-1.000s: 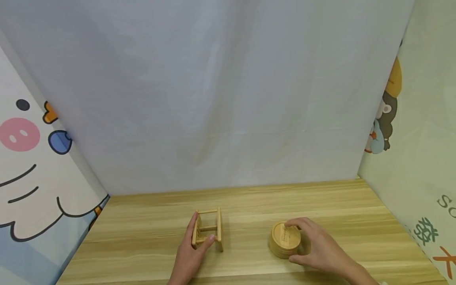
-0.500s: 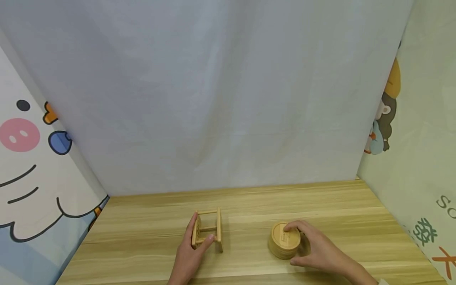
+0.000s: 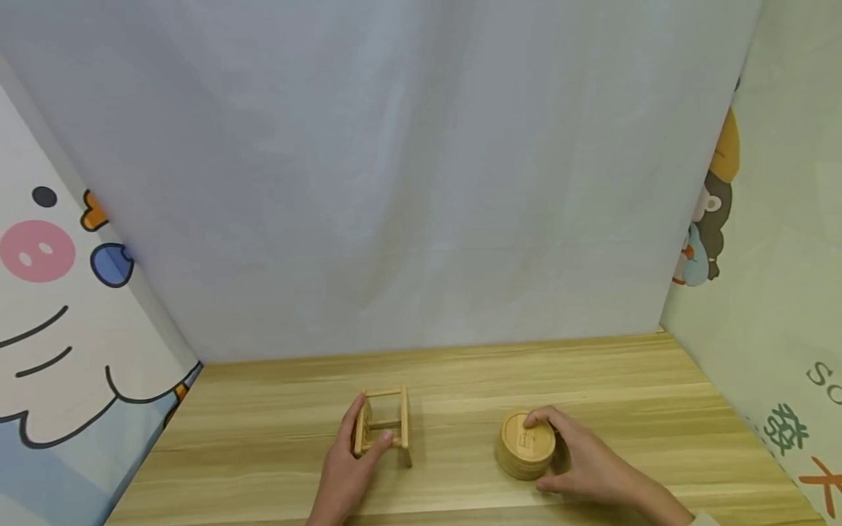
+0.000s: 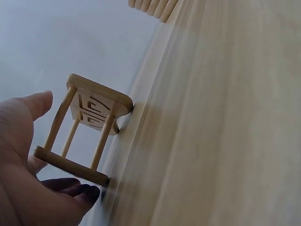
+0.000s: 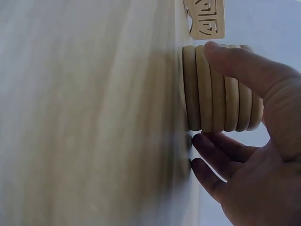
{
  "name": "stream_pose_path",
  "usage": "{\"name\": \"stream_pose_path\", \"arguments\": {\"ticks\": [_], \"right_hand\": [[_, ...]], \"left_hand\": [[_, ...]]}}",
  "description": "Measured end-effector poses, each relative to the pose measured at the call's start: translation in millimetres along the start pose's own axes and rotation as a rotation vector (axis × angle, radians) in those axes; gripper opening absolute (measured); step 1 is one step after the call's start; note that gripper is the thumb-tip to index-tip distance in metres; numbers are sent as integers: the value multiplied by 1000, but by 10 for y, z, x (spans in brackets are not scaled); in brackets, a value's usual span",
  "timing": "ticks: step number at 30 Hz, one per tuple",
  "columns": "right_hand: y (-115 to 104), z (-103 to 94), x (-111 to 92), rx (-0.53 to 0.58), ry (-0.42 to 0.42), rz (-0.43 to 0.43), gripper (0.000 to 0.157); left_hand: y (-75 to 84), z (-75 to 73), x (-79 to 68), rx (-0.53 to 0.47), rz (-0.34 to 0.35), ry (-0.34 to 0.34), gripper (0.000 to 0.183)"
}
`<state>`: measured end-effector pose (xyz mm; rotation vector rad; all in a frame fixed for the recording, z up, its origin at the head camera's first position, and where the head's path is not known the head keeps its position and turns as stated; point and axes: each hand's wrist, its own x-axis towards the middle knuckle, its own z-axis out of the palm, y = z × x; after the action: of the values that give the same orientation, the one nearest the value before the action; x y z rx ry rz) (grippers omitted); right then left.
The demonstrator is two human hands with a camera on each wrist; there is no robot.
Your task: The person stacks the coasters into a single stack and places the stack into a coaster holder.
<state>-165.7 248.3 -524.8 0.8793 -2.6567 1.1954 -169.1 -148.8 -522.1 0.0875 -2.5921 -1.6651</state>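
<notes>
My left hand (image 3: 345, 471) is curled round the left side of a small wooden coaster holder (image 3: 405, 424), fingers along its outer panel and thumb by the front rod. In the left wrist view the holder (image 4: 106, 101) shows two panels joined by thin rods, the far one with cut-out lines. To the right, my right hand (image 3: 588, 460) curves round a stack of round wooden coasters (image 3: 526, 442), index finger at the top rim, thumb low at the near side. From the right wrist, several thick discs (image 5: 218, 94) show, with the thumb across them and other fingertips close to the tabletop.
Both things stand on a wood-grain table (image 3: 454, 482), with a gap between them. A pale cloth (image 3: 421, 183) hangs behind. Printed cartoon panels rise at the left (image 3: 66, 394) and right (image 3: 756, 307) edges.
Over the last second the right index finger has shifted slightly inward over the top rim of the coasters. The left hand, the coaster holder and the stack stay practically where they were.
</notes>
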Motion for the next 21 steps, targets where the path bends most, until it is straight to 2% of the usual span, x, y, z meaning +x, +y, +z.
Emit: {"name": "stream_pose_path", "arguments": {"ticks": [4, 8, 10, 15, 19, 21], "right_hand": [[17, 14, -1, 7, 1, 14, 82], [25, 29, -7, 20, 14, 13, 81], [23, 31, -9, 29, 14, 19, 81], [11, 25, -5, 46, -4, 47, 80], [22, 28, 4, 42, -8, 37, 82], [29, 30, 9, 38, -11, 32, 83]], "left_hand": [[69, 11, -26, 54, 75, 53, 89], [201, 35, -69, 133, 204, 111, 88], [270, 56, -96, 154, 248, 126, 86], [422, 129, -181, 149, 309, 127, 82], [501, 244, -252, 140, 382, 126, 78], [533, 310, -298, 123, 392, 106, 76]]}}
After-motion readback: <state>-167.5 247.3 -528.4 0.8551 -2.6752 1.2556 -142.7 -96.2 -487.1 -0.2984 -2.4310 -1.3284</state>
